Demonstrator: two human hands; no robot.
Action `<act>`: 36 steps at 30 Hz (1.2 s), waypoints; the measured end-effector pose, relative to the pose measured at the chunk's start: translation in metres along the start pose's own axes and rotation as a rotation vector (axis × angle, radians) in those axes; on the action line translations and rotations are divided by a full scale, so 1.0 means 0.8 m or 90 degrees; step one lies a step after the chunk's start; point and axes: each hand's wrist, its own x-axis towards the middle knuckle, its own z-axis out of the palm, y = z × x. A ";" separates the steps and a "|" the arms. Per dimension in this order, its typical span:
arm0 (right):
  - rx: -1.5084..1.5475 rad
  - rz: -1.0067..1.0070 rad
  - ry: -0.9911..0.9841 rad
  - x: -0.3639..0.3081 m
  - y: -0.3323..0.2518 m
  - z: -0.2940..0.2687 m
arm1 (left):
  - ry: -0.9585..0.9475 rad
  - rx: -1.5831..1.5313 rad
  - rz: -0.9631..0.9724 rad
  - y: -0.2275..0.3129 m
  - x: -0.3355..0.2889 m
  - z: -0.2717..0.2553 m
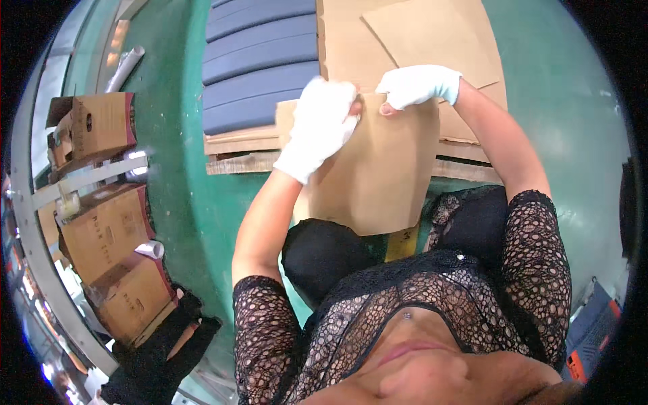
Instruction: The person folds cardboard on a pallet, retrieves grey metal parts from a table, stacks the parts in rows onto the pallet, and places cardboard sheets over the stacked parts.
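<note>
Monitoring remotely, I find the brown sheet (385, 169) toward 1 o'clock of centre, its top edge grasped by the left hand (320, 125) at its 11 o'clock and the right hand (418, 86) at its 1 o'clock.

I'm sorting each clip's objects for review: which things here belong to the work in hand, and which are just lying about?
In the work:
- brown sheet, held at its upper edge by the left hand and right hand
- flat cardboard beyond it, probably
- blue-grey slabs, probably

Apparently just lying about:
- cardboard boxes at left
- white roll, upper left
</note>
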 end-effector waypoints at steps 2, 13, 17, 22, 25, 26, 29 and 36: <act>-0.017 -0.035 0.012 0.019 0.027 0.028 | -0.195 -0.102 -0.257 0.003 0.003 0.028; 0.097 -0.075 -0.043 0.058 -0.007 0.087 | -0.183 -0.106 -0.269 0.004 -0.019 0.092; -0.098 -0.036 0.049 0.086 0.016 0.120 | -0.230 -0.169 -0.329 -0.012 -0.024 0.104; -0.122 -0.102 0.137 0.097 -0.011 0.137 | -0.235 -0.084 -0.376 -0.046 -0.064 0.118; 0.011 -0.091 0.046 0.101 0.004 0.121 | -0.206 -0.122 -0.348 -0.048 -0.079 0.110; 0.072 -0.022 -0.101 0.104 0.003 0.114 | -0.208 -0.121 -0.358 -0.046 -0.086 0.105; 0.056 0.024 -0.244 0.122 -0.023 0.117 | -0.224 -0.134 -0.391 -0.051 -0.110 0.095; -0.018 -0.089 -0.075 0.176 -0.096 0.201 | -0.206 0.065 -0.500 -0.073 -0.222 0.089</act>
